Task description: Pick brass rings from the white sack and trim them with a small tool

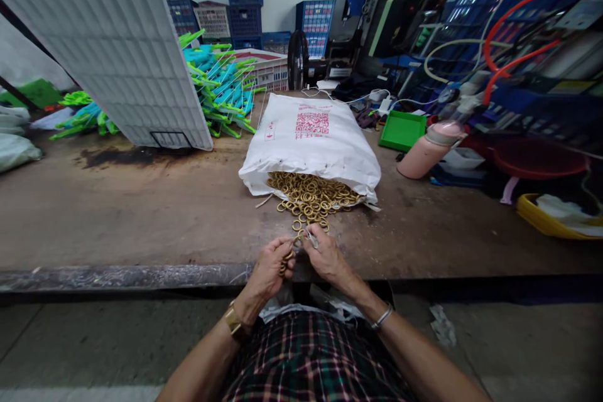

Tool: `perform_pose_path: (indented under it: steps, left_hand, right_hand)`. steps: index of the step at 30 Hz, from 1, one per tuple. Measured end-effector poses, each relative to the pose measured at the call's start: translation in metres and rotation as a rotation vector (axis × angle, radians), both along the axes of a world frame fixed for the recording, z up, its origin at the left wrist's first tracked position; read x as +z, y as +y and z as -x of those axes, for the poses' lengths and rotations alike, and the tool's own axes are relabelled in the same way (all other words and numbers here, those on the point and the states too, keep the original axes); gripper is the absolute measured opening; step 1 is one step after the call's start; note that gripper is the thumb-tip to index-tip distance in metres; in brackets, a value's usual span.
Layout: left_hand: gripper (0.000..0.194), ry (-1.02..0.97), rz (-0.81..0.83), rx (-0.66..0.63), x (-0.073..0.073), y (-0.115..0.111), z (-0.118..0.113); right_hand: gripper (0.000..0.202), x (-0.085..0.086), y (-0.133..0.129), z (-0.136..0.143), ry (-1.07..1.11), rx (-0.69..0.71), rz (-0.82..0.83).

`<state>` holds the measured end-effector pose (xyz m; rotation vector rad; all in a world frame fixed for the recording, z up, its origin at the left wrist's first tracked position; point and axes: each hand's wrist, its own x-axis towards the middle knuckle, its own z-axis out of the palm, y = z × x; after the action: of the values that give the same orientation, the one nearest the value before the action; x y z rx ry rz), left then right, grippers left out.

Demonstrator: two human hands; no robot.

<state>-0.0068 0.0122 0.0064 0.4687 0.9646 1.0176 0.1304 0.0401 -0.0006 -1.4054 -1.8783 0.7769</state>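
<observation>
My left hand [273, 264] is closed around several gold-coloured rings [286, 262] at the table's front edge. Close beside it, my right hand [325, 254] is pinched on a thin pale piece [311, 239] whose kind I cannot make out. A single ring [297, 242] sits between the fingertips of both hands; which hand grips it is unclear. Just beyond the hands, loose gold rings [311, 207] spill from the open mouth of a white woven sack [282, 132] lying on its side with red print.
The brown worktable [141, 220] carries a tall white ribbed panel [127, 44] and a heap of green and blue plastic pieces [226, 88] at left. Toward the right are a green tray [402, 130], a pink bottle [431, 149] and a yellow basin [556, 220].
</observation>
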Motion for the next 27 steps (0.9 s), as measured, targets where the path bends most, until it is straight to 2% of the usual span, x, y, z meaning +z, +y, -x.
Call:
perform_pose_path:
  steps: [5, 11, 16, 23, 27]
  left_hand:
    - [0.038, -0.007, -0.01, -0.031, 0.0008, -0.0012, 0.0009]
    - [0.034, 0.234, -0.116, -0.037, 0.0008, -0.0047, -0.0023]
    - [0.034, 0.153, -0.086, -0.095, 0.0035, -0.0056, -0.0031]
    - [0.035, 0.148, -0.103, -0.096, 0.004, -0.006, -0.0013]
    - [0.037, 0.155, -0.142, -0.091, 0.0054, -0.0067, -0.0003]
  right_hand:
    - [0.014, 0.0099, -0.003, 0.0046, 0.055, 0.012, 0.058]
    - [0.02, 0.0108, -0.0013, 0.007, 0.053, 0.0, 0.186]
    - [0.02, 0.011, -0.0002, 0.0077, 0.018, 0.003, 0.212]
    - [0.018, 0.0102, 0.0021, 0.0066, 0.173, -0.018, 0.306]
    - [0.02, 0.0041, 0.0038, 0.0012, 0.044, -0.041, 0.234]
